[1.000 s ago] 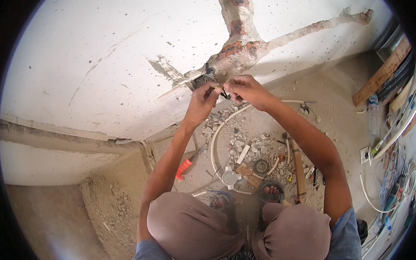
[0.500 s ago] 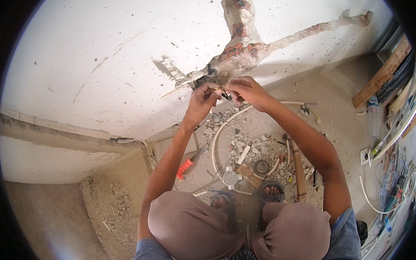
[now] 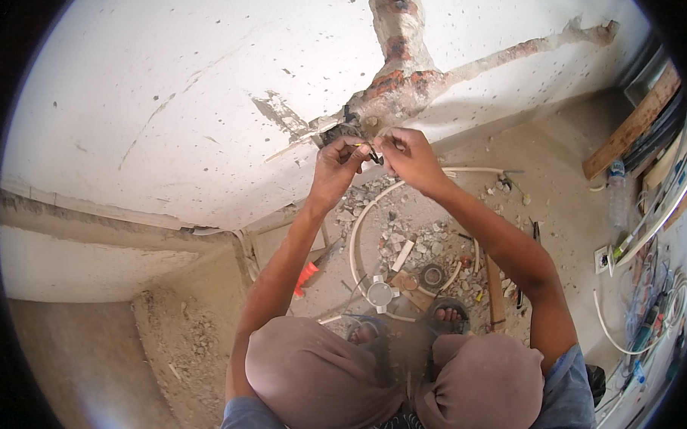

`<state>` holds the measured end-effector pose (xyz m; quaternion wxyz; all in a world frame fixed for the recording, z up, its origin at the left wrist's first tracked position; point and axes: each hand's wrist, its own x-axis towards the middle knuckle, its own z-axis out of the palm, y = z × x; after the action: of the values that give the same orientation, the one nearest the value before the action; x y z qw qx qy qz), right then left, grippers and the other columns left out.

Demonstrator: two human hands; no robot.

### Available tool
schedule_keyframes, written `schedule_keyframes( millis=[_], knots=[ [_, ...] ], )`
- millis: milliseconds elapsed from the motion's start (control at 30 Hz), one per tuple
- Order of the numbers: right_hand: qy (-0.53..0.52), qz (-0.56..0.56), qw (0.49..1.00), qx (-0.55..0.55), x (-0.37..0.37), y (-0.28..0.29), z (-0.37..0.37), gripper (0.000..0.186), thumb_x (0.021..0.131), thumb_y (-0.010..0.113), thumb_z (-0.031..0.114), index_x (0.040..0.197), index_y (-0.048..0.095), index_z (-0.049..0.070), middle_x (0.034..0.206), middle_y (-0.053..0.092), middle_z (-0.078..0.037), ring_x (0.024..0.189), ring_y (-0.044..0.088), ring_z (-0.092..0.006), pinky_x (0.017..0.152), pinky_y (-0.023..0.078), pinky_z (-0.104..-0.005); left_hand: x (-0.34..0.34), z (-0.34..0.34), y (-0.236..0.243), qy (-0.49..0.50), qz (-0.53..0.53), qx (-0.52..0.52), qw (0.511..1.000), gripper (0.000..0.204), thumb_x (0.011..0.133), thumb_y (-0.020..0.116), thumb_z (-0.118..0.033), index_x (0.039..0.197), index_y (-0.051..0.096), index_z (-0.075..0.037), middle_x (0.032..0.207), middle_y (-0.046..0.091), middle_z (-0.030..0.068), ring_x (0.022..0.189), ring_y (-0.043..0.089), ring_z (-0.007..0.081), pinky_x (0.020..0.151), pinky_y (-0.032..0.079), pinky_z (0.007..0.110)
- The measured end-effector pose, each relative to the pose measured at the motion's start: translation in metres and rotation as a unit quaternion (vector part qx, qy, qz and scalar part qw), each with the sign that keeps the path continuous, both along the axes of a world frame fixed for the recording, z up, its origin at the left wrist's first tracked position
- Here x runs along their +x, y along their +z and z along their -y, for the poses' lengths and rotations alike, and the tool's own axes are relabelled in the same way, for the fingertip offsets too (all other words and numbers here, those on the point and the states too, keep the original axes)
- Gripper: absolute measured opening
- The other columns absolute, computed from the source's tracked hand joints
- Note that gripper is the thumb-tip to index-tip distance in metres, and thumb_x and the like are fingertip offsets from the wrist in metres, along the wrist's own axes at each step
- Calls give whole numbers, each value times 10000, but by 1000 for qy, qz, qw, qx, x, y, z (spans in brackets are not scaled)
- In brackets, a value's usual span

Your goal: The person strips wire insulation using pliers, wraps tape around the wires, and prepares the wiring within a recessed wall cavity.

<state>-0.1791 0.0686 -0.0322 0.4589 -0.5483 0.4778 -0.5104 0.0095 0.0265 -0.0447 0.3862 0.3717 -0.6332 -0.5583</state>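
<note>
Both of my hands meet in front of a hole chipped into the white wall (image 3: 159, 79), at the lower end of a rough channel (image 3: 397, 80) that bares red brick. Thumb and fingertips of my left hand (image 3: 336, 169) are closed on thin electrical wires (image 3: 375, 156), one with a yellow bit and a dark black part hanging below. Close beside it on the right, my right hand (image 3: 415, 160) has its fingers curled in a pinch by the wire ends. What lies between those fingertips is too small to make out.
Rubble (image 3: 403, 235) covers the floor below my hands, ringed by a cream conduit (image 3: 352, 241). Around it lie a white round junction box (image 3: 380, 294), a tape roll (image 3: 432, 276), an orange-handled tool (image 3: 306, 277) and a wooden strip (image 3: 495, 295). A plastic bottle (image 3: 617, 197) stands right.
My right hand has drawn slightly down and to the right, its fingers more curled, opening a small gap from the left. My left hand stays nearly where it was, still pinching the wires.
</note>
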Motion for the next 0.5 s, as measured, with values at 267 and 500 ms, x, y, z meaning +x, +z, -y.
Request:
schedule_keyframes(
  millis=[267,500],
  knots=[
    [-62,-104,986,-116,19,3,-34,217,1002,574,148,905,619,-40,706,653,-151,618,634,-204,597,483,-342,-1,-2,-4,7,-10,-19,1000,206,1000,691,-186,1087,682,0,856,712,33,687,572,74,618,480,241],
    [-21,-155,974,-165,-22,-8,-26,243,996,524,88,1155,672,-20,880,738,-133,766,691,-204,712,538,-324,2,0,1,-4,28,-44,999,193,998,694,-188,1094,700,-20,890,703,19,695,554,70,643,482,244]
  ],
)
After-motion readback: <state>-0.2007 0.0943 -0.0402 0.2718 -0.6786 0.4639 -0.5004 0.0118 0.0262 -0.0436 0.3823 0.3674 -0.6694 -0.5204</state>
